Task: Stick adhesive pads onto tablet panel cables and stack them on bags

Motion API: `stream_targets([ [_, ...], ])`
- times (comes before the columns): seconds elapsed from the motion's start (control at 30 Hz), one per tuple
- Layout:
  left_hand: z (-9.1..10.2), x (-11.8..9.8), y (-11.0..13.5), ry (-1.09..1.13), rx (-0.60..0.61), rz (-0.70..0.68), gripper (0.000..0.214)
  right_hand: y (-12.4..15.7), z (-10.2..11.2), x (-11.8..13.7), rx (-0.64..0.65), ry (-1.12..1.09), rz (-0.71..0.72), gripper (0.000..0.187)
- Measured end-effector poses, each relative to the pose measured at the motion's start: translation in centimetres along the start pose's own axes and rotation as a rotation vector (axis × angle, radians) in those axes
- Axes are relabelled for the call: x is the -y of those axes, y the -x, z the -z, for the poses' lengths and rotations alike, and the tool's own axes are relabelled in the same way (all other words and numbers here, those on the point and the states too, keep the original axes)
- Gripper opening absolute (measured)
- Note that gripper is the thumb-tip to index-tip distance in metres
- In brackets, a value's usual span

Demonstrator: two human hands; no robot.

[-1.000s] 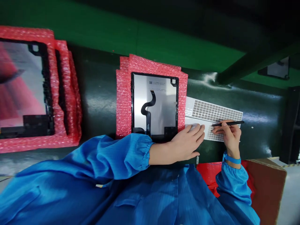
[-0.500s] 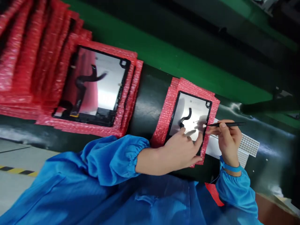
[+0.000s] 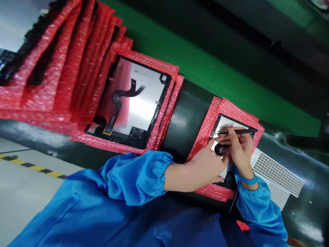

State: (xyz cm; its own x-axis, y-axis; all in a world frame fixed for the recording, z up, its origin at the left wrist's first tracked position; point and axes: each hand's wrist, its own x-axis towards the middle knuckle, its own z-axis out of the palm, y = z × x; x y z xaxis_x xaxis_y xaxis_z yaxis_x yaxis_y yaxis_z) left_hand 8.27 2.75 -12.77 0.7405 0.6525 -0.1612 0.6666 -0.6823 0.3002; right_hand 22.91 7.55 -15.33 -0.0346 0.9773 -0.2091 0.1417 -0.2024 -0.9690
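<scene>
A display panel [image 3: 225, 120] with a black frame and silvery back lies on a red bubble-wrap bag [image 3: 205, 128]. My right hand [image 3: 241, 148] is closed around black tweezers [image 3: 245, 131]. Their tips point left, at the panel's left edge, near a tiny pale piece too small to name. My left hand [image 3: 205, 165] rests over the lower left of the panel, fingers spread and partly hidden behind the right hand. A black flex cable [image 3: 219, 149] on the panel shows between the hands.
Left of me, another panel [image 3: 141, 109] with a dark flex cable lies on red bubble wrap. Beyond it leans a stack of red bubble-wrap bags [image 3: 69, 65] with panels between them. Sheets of small pale stickers [image 3: 280, 173] lie right of my right hand on the dark green table [image 3: 177, 120].
My right hand has carried the tweezers from the panel's right edge across to its left edge. The left hand stays on the panel. My view has turned left, shifting the scene rightward.
</scene>
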Motion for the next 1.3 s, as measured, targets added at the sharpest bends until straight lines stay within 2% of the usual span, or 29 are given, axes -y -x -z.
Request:
stream_targets([
  [0.2, -0.1, 0.5, -0.3, 0.029, -0.011, 0.007, 0.075, 0.0, -0.1, 0.3, 0.006, 0.029, -0.007, 0.029],
  [0.5, 0.9, 1.3, -0.2, 0.044, 0.046, -0.013, 0.079, 0.0, -0.1, 0.6, 0.025, 0.056, -0.034, 0.03],
  [0.67, 0.4, 2.0, -0.3, 0.092, -0.029, -0.034, 0.082, -0.3, -0.4, 0.4, 0.008, 0.038, -0.051, 0.031],
  [0.77, 0.8, 2.4, -0.1, 0.108, -0.083, -0.06, 0.086, -0.3, -0.3, 0.4, -0.019, -0.031, -0.027, 0.031],
  [0.83, 1.6, 2.6, 0.5, 0.141, -0.096, -0.074, 0.072, 0.2, 0.3, 0.5, -0.043, -0.085, 0.013, 0.029],
  [0.87, 2.0, 2.7, 0.9, 0.165, -0.094, -0.038, 0.06, 0.6, 0.9, 0.6, -0.063, -0.107, 0.035, 0.028],
  [0.93, 2.7, 3.0, 1.8, 0.206, -0.07, 0.162, 0.045, 1.7, 2.4, 0.7, -0.114, -0.134, 0.078, 0.026],
  [1.0, 2.7, 3.5, 2.6, 0.223, -0.018, 0.425, 0.043, 3.0, 4.1, 0.3, -0.162, -0.133, 0.098, 0.024],
  [1.07, 1.9, 4.1, 3.0, 0.256, 0.025, 0.566, 0.039, 4.1, 5.6, -0.6, -0.188, -0.121, 0.091, 0.025],
  [1.17, 0.4, 4.9, 3.0, 0.388, -0.005, 0.565, 0.028, 4.9, 6.6, -2.5, -0.225, -0.136, 0.073, 0.028],
  [1.3, -0.8, 5.0, 2.6, 0.64, -0.238, 0.506, 0.018, 4.7, 6.4, -4.9, -0.304, -0.2, 0.081, 0.034],
])
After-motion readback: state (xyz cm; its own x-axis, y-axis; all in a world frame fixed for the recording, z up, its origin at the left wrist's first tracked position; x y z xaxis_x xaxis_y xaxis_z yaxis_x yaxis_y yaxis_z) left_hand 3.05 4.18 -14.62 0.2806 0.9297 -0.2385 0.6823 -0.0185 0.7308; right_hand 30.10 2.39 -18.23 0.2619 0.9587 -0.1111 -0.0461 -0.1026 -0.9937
